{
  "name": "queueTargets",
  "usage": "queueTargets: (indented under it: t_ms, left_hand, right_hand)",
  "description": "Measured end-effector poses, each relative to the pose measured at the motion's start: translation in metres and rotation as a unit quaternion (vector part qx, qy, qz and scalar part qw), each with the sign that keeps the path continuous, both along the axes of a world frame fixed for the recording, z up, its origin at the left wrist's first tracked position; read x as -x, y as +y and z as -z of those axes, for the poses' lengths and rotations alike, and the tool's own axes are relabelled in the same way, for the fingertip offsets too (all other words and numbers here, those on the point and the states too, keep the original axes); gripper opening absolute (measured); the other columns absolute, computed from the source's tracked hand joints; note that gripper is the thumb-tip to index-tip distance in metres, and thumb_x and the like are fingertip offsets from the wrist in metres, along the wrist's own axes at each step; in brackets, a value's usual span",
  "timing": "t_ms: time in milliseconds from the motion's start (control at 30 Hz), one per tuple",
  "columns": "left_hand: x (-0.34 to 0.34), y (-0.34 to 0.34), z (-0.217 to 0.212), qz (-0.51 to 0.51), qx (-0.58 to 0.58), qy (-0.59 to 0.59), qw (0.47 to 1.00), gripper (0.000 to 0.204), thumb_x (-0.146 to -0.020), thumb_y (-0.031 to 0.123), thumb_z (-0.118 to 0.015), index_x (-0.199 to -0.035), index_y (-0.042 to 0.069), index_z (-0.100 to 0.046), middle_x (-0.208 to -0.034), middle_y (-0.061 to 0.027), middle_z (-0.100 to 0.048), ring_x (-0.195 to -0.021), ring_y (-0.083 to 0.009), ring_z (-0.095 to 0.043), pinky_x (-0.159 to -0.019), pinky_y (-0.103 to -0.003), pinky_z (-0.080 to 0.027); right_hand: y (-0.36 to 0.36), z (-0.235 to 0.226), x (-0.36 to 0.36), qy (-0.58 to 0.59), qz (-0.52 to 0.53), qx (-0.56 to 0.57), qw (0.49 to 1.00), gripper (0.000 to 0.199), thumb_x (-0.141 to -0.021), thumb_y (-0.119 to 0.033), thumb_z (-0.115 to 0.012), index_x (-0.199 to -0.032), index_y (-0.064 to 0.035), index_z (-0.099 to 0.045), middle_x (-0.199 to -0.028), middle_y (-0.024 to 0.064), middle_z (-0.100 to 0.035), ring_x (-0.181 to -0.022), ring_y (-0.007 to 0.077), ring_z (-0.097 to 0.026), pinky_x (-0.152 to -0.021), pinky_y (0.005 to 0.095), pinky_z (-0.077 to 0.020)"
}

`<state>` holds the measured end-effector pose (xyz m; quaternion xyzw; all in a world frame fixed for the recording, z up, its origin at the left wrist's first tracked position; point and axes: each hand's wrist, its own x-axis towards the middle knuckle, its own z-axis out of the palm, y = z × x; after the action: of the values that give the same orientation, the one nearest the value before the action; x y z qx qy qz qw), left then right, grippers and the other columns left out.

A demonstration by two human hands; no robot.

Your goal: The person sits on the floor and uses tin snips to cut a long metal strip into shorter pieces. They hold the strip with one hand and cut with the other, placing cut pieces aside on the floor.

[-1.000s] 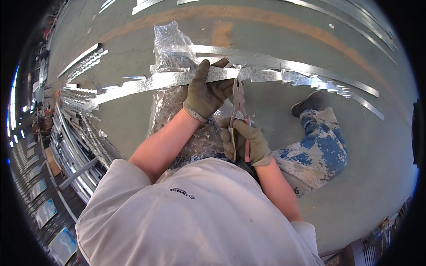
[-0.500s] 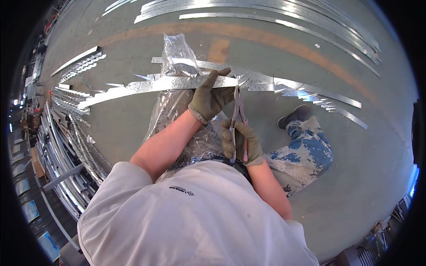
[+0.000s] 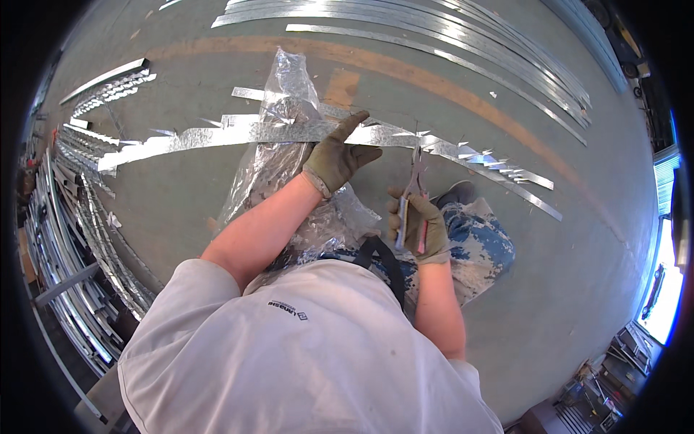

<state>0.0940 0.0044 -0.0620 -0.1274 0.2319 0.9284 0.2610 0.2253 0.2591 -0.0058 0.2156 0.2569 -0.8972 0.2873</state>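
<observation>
A long, jagged galvanised metal strip [image 3: 282, 132] runs across in front of me, with thin spikes sticking out along it. My left hand [image 3: 335, 158], in an olive work glove, lies against its middle. The index finger stretches over the metal and the thumb points right, apart from it. In the same kind of glove, my right hand [image 3: 421, 226] is closed round pliers [image 3: 415, 177] with one blue and one red handle. Their jaws point away from me and meet the strip's edge at a spike; whether they bite it cannot be made out. Crumpled clear plastic sheeting [image 3: 267, 170] lies beneath the strip.
Long flat metal strips [image 3: 405, 25] lie on the green floor at the far side, beyond an orange painted line [image 3: 441, 69]. Stacked metal profiles [image 3: 65, 246] and jagged offcuts [image 3: 108, 101] fill the left. My shoe [image 3: 459, 193] is near the strip's right part.
The pliers and my right hand have moved right along the strip, away from my left hand. My left thumb now stands clear of the pliers' jaws. The whole view has shifted slightly.
</observation>
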Motion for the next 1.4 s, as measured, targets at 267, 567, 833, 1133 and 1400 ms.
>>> queueTargets:
  t_ms: [267,567,833,1133,1400]
  left_hand:
    - [-0.001,-0.003,-0.012,0.012,-0.070,-0.003,0.997,0.050,-0.117,0.025,-0.058,-0.165,0.011,-0.056,-0.143,-0.0169,-0.075,-0.128,-0.0357,-0.076,-0.120,-0.058,-0.057]
    - [0.006,-0.002,-0.003,0.021,-0.057,-0.007,0.998,0.047,-0.115,0.024,-0.065,-0.160,0.012,-0.060,-0.140,-0.0154,-0.075,-0.113,-0.0337,-0.080,-0.110,-0.060,-0.061]
    - [0.006,0.001,-0.005,-0.004,-0.062,-0.041,0.997,0.045,-0.113,0.018,-0.068,-0.156,0.010,-0.063,-0.133,-0.0144,-0.076,-0.106,-0.0321,-0.079,-0.104,-0.057,-0.064]
    - [0.008,0.001,0.000,0.002,-0.062,-0.028,0.998,0.044,-0.113,0.018,-0.067,-0.155,0.009,-0.062,-0.134,-0.0149,-0.076,-0.108,-0.0323,-0.079,-0.107,-0.058,-0.064]
    - [0.008,0.006,-0.003,-0.017,0.041,-0.031,0.999,0.047,-0.116,0.020,-0.061,-0.160,0.006,-0.056,-0.134,-0.0167,-0.076,-0.112,-0.0333,-0.080,-0.111,-0.060,-0.063]
  right_hand:
    - [-0.040,0.009,-0.022,-0.044,-0.071,-0.097,0.992,0.045,-0.113,-0.034,-0.071,-0.147,-0.0038,-0.067,-0.125,0.0166,-0.080,-0.099,0.0291,-0.081,-0.080,0.0458,-0.0657]
    - [-0.068,-0.012,0.015,0.010,-0.215,-0.386,0.897,0.040,-0.110,-0.039,-0.078,-0.133,-0.0062,-0.073,-0.111,0.0107,-0.079,-0.093,0.0230,-0.077,-0.069,0.0398,-0.0592]
    - [-0.078,-0.002,0.017,0.001,-0.197,-0.421,0.885,0.042,-0.110,-0.040,-0.079,-0.129,-0.0032,-0.073,-0.107,0.0102,-0.078,-0.087,0.0222,-0.075,-0.069,0.0393,-0.0587]
    - [-0.080,0.007,0.016,-0.026,-0.147,-0.361,0.921,0.039,-0.108,-0.040,-0.080,-0.119,-0.0034,-0.071,-0.095,0.0088,-0.075,-0.076,0.0203,-0.071,-0.065,0.0393,-0.0603]
    - [-0.088,0.013,0.021,-0.043,-0.166,-0.400,0.901,0.037,-0.108,-0.037,-0.080,-0.120,-0.0035,-0.071,-0.094,0.0076,-0.074,-0.068,0.0178,-0.068,-0.057,0.0380,-0.0578]
